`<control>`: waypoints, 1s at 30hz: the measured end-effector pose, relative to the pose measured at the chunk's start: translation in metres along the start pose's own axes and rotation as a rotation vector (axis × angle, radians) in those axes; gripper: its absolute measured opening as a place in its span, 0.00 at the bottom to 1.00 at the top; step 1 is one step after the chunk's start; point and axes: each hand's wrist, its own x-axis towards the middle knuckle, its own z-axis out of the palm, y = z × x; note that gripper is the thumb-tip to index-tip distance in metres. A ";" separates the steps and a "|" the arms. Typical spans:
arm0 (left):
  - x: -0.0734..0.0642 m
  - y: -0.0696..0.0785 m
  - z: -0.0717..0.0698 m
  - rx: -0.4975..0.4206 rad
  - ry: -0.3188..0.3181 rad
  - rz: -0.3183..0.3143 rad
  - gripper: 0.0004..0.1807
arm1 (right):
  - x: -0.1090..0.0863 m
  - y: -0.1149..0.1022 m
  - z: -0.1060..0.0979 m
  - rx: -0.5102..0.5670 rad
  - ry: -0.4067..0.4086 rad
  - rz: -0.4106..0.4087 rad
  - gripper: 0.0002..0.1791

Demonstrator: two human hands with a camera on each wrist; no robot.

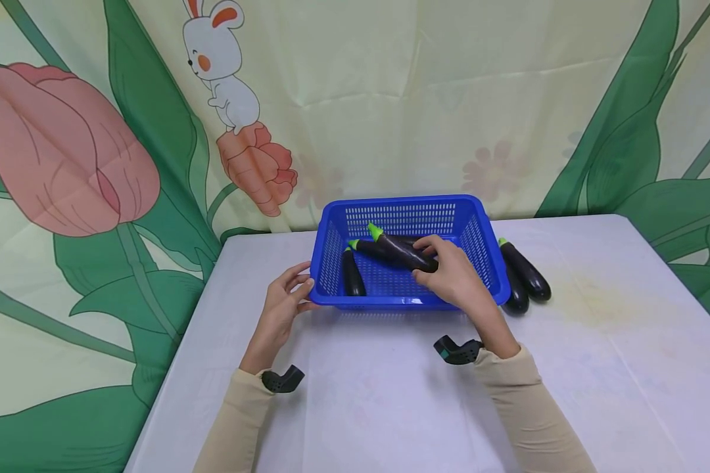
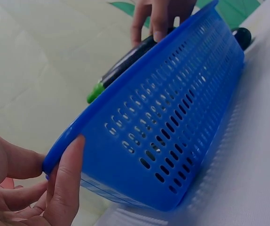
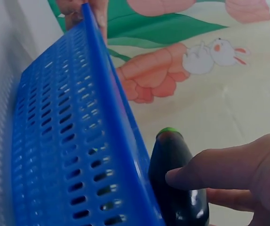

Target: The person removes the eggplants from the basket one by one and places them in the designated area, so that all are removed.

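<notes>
A blue slotted plastic basket [image 1: 384,300] stands toward the back of the table with several dark purple eggplants in it. My right hand [image 1: 452,272] reaches over its near right side and grips an eggplant [image 1: 399,248] by the thick end, its green stem pointing to the back left. Beneath and beside that one lie other eggplants, among them one [image 1: 354,272] along the basket's left side. My left hand [image 1: 282,302] pinches the rim at the near left corner, thumb and fingers on either side, as the left wrist view shows.
Outside the basket's right wall, two more eggplants [image 1: 528,272] lie side by side on the white-covered table [image 1: 378,394]. Behind the table hangs a printed cloth [image 1: 378,98] with tulips and a rabbit. A dark wrist camera sits on each sleeve.
</notes>
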 end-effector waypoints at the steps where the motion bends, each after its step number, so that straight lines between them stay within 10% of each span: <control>1: 0.000 0.000 0.000 0.002 0.000 0.000 0.25 | -0.001 0.001 -0.002 0.016 -0.001 -0.003 0.28; 30: 0.001 -0.001 0.000 0.007 0.009 -0.006 0.25 | -0.021 0.034 -0.072 0.150 0.091 0.114 0.34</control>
